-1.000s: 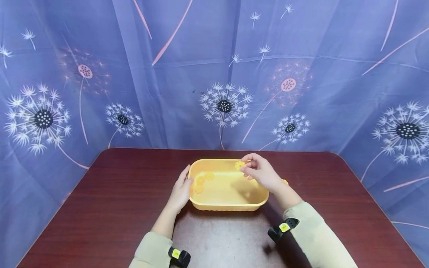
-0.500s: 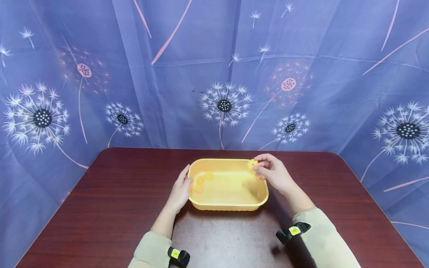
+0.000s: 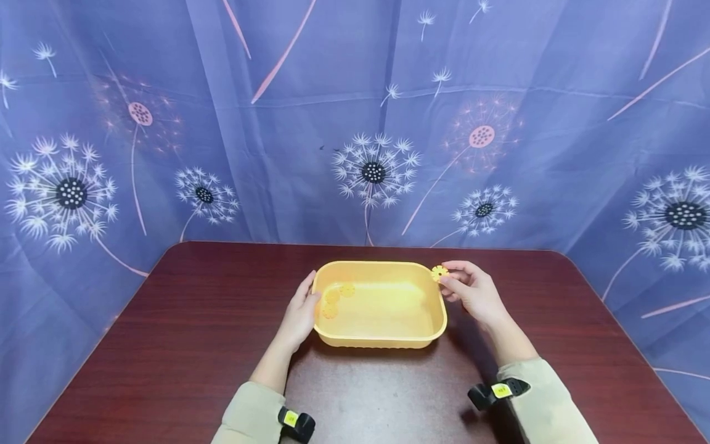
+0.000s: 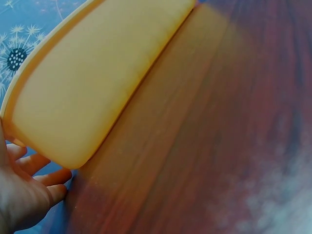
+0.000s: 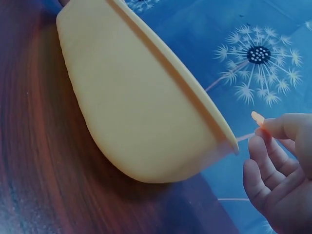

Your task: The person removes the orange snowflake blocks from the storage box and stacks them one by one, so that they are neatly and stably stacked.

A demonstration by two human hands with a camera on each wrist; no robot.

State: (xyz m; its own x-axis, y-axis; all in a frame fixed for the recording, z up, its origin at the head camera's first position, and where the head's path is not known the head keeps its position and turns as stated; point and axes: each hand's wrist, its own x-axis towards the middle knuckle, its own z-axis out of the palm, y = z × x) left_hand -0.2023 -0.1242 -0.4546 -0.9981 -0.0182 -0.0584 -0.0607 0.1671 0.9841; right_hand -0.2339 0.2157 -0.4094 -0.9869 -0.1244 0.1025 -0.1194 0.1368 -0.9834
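Patterned blue cloth (image 3: pixel 288 154) hangs beyond the far edge of the dark red bench (image 3: pixel 183 345) in the head view. Your yellow basin (image 3: pixel 379 342) stands upright between the bench's left and right edges, nearer the far edge. Your left hand (image 3: pixel 297 317) grips its left end, thumb over the rim. Your right hand (image 3: pixel 468 291) pinches a yellow flower piece (image 3: pixel 437 275) at the basin's far right corner; from above you cannot tell whether it touches the rim. Three flower pieces (image 3: pixel 347 289) lie on the basin floor toward its left end. If your right hand loosens at that corner, the piece could drop outside onto the bench; if it swings lower, it could knock the rim.

From the left wrist, you see your fingers round the basin's outer end, the thumb mostly cut off at the picture's edge. Pulling or lifting hard there could tilt the basin or slide it along the bench, and the loose pieces inside would shift with it.

From the right wrist, your thumb and forefinger hold the piece nearly edge-on, apart from the rim in this view. Something this thin, caught by so little of its border, looks liable to twist or slip if you squeeze unevenly.
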